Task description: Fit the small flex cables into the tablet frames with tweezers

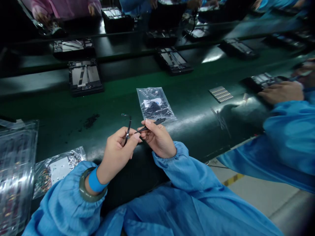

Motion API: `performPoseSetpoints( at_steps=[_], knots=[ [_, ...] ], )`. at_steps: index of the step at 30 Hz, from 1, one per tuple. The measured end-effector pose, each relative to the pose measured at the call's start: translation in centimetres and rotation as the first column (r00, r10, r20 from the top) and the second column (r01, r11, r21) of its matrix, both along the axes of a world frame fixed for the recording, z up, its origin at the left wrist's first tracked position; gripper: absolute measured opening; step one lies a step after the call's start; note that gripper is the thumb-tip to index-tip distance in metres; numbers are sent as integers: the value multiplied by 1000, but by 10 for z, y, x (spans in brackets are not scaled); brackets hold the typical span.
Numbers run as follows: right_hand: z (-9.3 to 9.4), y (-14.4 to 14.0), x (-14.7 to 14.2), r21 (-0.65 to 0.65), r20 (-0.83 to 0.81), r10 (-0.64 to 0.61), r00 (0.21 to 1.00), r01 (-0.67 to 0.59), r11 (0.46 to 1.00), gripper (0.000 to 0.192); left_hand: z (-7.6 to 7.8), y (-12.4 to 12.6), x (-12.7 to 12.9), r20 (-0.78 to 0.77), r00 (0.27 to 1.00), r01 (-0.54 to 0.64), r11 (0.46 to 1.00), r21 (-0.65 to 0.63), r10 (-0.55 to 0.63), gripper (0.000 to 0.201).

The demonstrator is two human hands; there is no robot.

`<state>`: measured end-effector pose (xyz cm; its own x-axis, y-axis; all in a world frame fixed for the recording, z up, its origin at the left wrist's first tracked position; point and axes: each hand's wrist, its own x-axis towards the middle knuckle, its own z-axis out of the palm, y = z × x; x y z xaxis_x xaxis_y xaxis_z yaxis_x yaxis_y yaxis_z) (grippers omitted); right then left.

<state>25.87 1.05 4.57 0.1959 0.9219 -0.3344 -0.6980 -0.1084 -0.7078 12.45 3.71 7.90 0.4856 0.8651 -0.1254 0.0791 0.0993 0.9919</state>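
Note:
Between the fingers of my left hand (120,147) is a thin black flex cable (129,126), its free end standing up and bending left. My right hand (158,139) pinches black tweezers (157,122), the narrow tip pointing left at the left fingertips. Both hands meet just above the front of the green bench (118,98). Whatever small piece lies at the tweezer tip is too tiny to make out. Right behind the hands lies a clear zip bag (155,103) of small black parts with a white label.
A scatter of tiny black bits (91,120) lies left of the hands. Nearer are a bag of small coloured parts (59,168) and stacked clear trays (16,177). Open device housings (85,76) stand behind. At right, a co-worker's hand (283,91) works beside a gridded sheet (220,94).

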Motion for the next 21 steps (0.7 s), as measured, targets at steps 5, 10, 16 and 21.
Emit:
performPoseSetpoints(
  at_steps=[5,10,16,21],
  knots=[
    [2,-1,-3,10,4,-27,1000,27,1000,32,-3,-2,0,4,1000,-21,1000,3,21,15],
    [3,-1,-4,-12,-30,-32,999,32,999,32,-5,-3,-2,56,998,-11,999,-45,13,16],
    [1,-2,-4,-13,-48,-28,998,28,1000,33,-6,-5,-3,78,997,6,998,-62,-1,19],
    [-2,-3,-5,8,-28,-20,999,21,1000,31,-8,-5,-2,68,997,-37,997,-68,42,17]
  ],
)
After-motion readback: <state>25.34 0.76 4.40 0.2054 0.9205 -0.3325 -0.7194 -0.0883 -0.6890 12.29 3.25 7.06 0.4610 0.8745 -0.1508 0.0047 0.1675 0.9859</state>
